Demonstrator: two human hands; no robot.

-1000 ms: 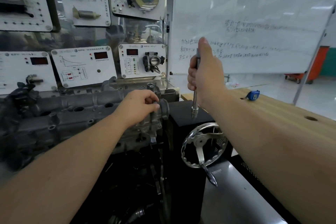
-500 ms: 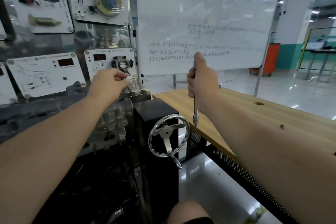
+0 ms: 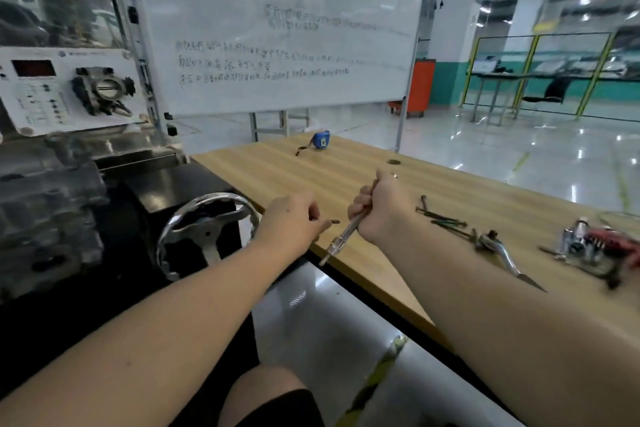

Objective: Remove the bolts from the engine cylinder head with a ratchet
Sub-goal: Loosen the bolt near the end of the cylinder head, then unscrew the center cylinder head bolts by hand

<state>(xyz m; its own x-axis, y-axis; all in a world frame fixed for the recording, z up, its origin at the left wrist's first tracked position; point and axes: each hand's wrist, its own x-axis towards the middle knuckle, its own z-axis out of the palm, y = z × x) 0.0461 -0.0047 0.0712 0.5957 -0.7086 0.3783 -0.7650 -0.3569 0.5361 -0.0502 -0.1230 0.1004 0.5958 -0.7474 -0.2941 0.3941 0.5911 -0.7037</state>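
The engine cylinder head (image 3: 45, 211), blurred and cut off at nine o'clock, looks grey. The left hand (image 3: 294, 218) pinches what seems a small dark bolt (image 3: 334, 221). The right hand (image 3: 377, 208) grips a slim ratchet extension (image 3: 341, 237), socket end pointing toward seven o'clock.

We see a bright hall lit from overhead, with glare streaking the glossy floor (image 3: 519, 149) and washing over the whiteboard (image 3: 277, 28). Motion blur softens the whole picture, the wide lens bends its edges, and the lower left lies in deep shadow.
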